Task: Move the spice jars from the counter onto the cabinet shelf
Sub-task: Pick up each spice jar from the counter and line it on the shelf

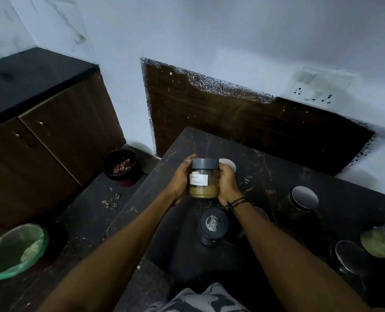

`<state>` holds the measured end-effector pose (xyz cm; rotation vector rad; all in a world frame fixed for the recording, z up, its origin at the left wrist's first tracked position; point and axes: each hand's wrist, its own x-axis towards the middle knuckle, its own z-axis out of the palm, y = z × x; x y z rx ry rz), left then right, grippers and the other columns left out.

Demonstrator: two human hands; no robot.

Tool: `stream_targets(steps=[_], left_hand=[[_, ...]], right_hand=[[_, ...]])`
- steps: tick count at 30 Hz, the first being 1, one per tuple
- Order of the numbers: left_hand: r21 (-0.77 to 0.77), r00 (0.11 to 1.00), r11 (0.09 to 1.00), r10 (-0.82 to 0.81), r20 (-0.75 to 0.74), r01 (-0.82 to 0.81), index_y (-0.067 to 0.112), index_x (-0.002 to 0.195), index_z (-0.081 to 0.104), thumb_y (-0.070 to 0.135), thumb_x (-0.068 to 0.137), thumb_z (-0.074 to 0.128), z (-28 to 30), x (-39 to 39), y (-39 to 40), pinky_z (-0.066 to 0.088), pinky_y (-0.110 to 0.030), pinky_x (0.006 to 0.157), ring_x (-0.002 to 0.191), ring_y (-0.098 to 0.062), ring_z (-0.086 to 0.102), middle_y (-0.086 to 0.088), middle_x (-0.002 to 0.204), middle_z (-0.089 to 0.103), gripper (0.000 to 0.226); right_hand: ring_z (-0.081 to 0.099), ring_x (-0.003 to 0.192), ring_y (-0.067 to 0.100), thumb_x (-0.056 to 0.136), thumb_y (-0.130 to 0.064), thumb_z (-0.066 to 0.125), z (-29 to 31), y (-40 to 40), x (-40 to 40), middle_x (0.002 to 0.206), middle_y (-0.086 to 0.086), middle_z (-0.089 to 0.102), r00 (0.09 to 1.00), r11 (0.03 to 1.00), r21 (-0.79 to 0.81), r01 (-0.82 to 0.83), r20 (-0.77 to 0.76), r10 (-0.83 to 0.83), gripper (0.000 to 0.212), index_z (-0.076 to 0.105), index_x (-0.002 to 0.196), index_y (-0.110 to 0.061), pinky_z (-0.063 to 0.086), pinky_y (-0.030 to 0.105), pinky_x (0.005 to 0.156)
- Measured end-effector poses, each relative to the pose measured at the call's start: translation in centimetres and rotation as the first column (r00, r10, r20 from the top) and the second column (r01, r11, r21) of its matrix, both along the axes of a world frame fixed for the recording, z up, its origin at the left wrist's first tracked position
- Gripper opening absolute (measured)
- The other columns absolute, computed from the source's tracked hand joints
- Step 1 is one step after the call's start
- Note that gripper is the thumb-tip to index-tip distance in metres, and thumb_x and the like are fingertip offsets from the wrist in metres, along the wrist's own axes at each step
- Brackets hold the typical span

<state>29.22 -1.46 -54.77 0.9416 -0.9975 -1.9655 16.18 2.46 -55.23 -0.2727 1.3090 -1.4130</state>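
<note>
Clear round spice jar with grey screw lid and white label (204, 179), part-filled with tan powder, is held above the dark marble counter (265, 163); left hand (179, 179) and right hand (227, 181) clasp its sides. Likely light, rigid, smooth; grip mid-body.

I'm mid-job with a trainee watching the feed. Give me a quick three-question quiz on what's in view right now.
1. True or false: the labelled jar is standing on the counter.
2. Which hands hold that jar? A) left hand only B) right hand only C) both
3. Fill in: the jar's lid is ____ in colour.

Key:
1. False. It is held up between the hands.
2. C. Fingers of both curl round its sides.
3. Grey. Its powder fills only the lower part; other jars, such as the dark jar nearer the person, wait on the counter.
</note>
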Motion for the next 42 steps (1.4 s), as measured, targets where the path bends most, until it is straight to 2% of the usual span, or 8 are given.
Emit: stream_targets(steps=[6, 10, 19, 23, 26, 33, 37, 42], left_hand=[[0.015, 0.995, 1.0, 0.006, 0.101, -0.007, 0.014, 0.123, 0.062, 0.047, 0.099, 0.044, -0.2, 0.4, 0.2, 0.058, -0.036, 0.074, 0.094, -0.024, 0.073, -0.012, 0.108, 0.075, 0.045], [-0.042, 0.998, 0.999, -0.004, 0.06, 0.006, 0.014, 0.116, 0.064, 0.047, 0.098, 0.047, 2.5, 0.1, -1.0, 0.059, -0.031, 0.066, 0.087, -0.021, 0.075, -0.008, 0.098, 0.078, 0.041], [-0.341, 0.998, 0.94, -0.045, -0.047, 0.027, 0.018, 0.102, 0.073, 0.045, 0.101, 0.042, 18.6, -2.8, -5.6, 0.06, -0.031, 0.065, 0.081, -0.02, 0.074, -0.009, 0.093, 0.077, 0.041], [-0.457, 0.995, 0.889, -0.052, -0.084, 0.008, 0.016, 0.113, 0.068, 0.049, 0.1, 0.041, 25.4, -3.8, -6.8, 0.061, -0.04, 0.079, 0.092, -0.026, 0.073, -0.012, 0.101, 0.076, 0.045], [-0.565, 0.994, 0.824, -0.035, -0.101, -0.028, 0.024, 0.109, 0.069, 0.05, 0.101, 0.038, 31.3, -4.6, -7.2, 0.061, -0.036, 0.073, 0.091, -0.021, 0.074, -0.006, 0.099, 0.077, 0.041], [-0.707, 0.98, 0.7, -0.055, -0.191, -0.098, 0.03, 0.106, 0.071, 0.05, 0.102, 0.037, 42.6, -5.6, -7.0, 0.059, -0.036, 0.08, 0.094, -0.016, 0.074, -0.002, 0.104, 0.077, 0.041], [-0.759, 0.978, 0.644, -0.077, -0.192, -0.098, 0.03, 0.107, 0.07, 0.049, 0.102, 0.035, 47.3, -6.8, -7.5, 0.058, -0.036, 0.081, 0.093, -0.015, 0.073, 0.002, 0.1, 0.077, 0.04], [-0.714, 0.964, 0.683, -0.056, -0.259, -0.152, 0.016, 0.1, 0.063, 0.035, 0.1, 0.034, 50.9, -8.4, -9.1, 0.051, -0.041, 0.082, 0.094, -0.027, 0.064, -0.01, 0.098, 0.069, 0.035]], right_hand=[[0.06, 0.115, 0.042, 0.094, -0.036, 0.048, 0.4, 0.2, 1.0, 0.125, 0.026, 0.062, 0.994, 0.994, 0.058, 0.096, -0.052, -0.093, 0.051, 0.052, 0.133, -0.004, 0.048, 0.06, 0.099], [0.063, 0.111, 0.041, 0.097, -0.039, 0.046, 2.9, -0.5, 0.8, 0.12, 0.025, 0.065, 0.992, 0.997, -0.051, 0.066, -0.106, -0.071, 0.041, 0.058, 0.122, -0.01, 0.049, 0.06, 0.097], [0.068, 0.085, 0.015, 0.095, -0.013, 0.044, 18.2, -4.1, -2.6, 0.095, 0.004, 0.069, 0.941, 0.865, -0.491, -0.107, -0.331, -0.071, 0.019, 0.059, 0.105, -0.017, 0.055, 0.028, 0.068], [0.069, 0.088, 0.012, 0.094, -0.009, 0.043, 25.5, -4.4, -3.5, 0.102, 0.002, 0.07, 0.907, 0.793, -0.58, -0.185, -0.412, -0.09, 0.024, 0.057, 0.11, -0.02, 0.055, 0.036, 0.078], [0.066, 0.099, 0.017, 0.096, -0.011, 0.042, 31.5, -4.5, -4.2, 0.116, 0.005, 0.065, 0.848, 0.74, -0.628, -0.241, -0.507, -0.153, 0.026, 0.056, 0.116, -0.021, 0.054, 0.044, 0.086], [0.068, 0.096, 0.01, 0.093, -0.02, 0.045, 42.8, -3.9, -4.9, 0.112, -0.001, 0.071, 0.751, 0.613, -0.72, -0.325, -0.591, -0.296, 0.031, 0.063, 0.115, -0.031, 0.054, 0.022, 0.067], [0.066, 0.102, 0.02, 0.095, -0.02, 0.043, 46.8, -4.5, -5.5, 0.115, 0.004, 0.069, 0.715, 0.578, -0.763, -0.292, -0.575, -0.398, 0.031, 0.058, 0.122, -0.023, 0.054, 0.029, 0.072], [0.062, 0.091, 0.011, 0.086, -0.036, 0.051, 49.5, -5.9, -6.6, 0.099, -0.007, 0.063, 0.676, 0.579, -0.799, -0.16, -0.516, -0.525, 0.03, 0.05, 0.112, -0.022, 0.054, 0.033, 0.075]])
